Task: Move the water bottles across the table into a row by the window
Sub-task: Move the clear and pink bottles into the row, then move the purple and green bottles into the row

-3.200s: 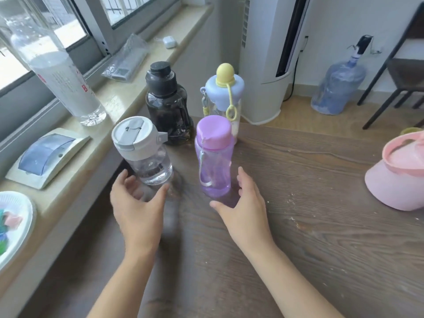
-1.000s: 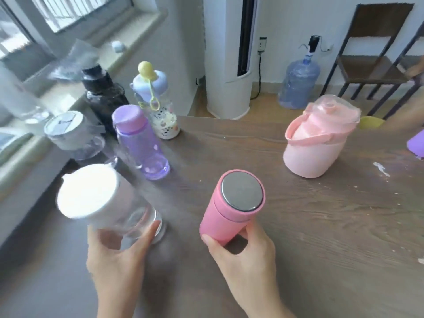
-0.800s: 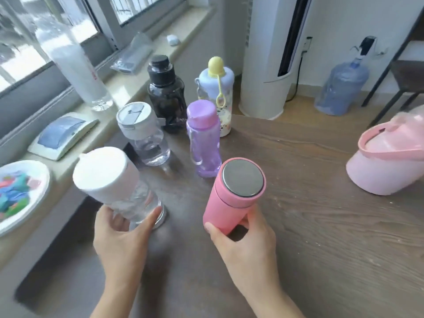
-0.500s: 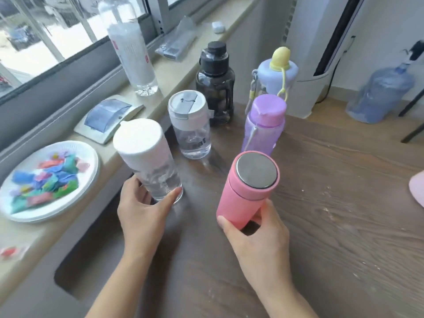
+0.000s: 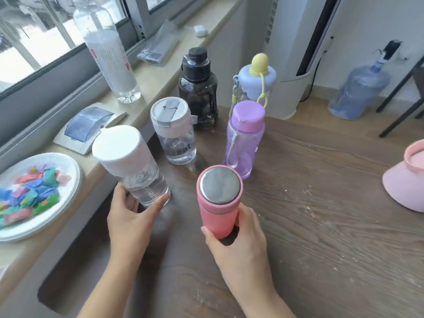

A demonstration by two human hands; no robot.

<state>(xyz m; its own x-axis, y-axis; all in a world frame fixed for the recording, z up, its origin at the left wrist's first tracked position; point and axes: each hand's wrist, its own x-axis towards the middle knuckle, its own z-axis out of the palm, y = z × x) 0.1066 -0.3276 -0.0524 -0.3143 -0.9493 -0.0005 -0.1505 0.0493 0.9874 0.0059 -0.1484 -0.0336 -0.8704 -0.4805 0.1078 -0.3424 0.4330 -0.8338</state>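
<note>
My left hand (image 5: 130,216) grips the base of a clear bottle with a white cap (image 5: 130,166), standing near the table's window edge. My right hand (image 5: 238,244) holds a pink flask with a steel top (image 5: 218,200) beside it. Behind them stand a clear bottle with a grey flip lid (image 5: 174,131), a purple bottle (image 5: 244,136), a black bottle (image 5: 198,86) and a lilac bottle with a yellow knob (image 5: 255,76), in two lines along the window side. A large pink jug (image 5: 406,180) sits at the far right edge.
On the sill are a tall clear plastic bottle (image 5: 107,51), a white and blue device (image 5: 88,125), a paper plate of coloured wrappers (image 5: 34,193) and a plastic bag (image 5: 158,47). A white tower unit (image 5: 296,42) and a big blue water jug (image 5: 360,86) stand beyond the wooden table (image 5: 321,249).
Both hands carried the white-capped bottle and the pink flask toward the window, setting them down just in front of the grey-lidded and purple bottles. My view swung left toward the sill.
</note>
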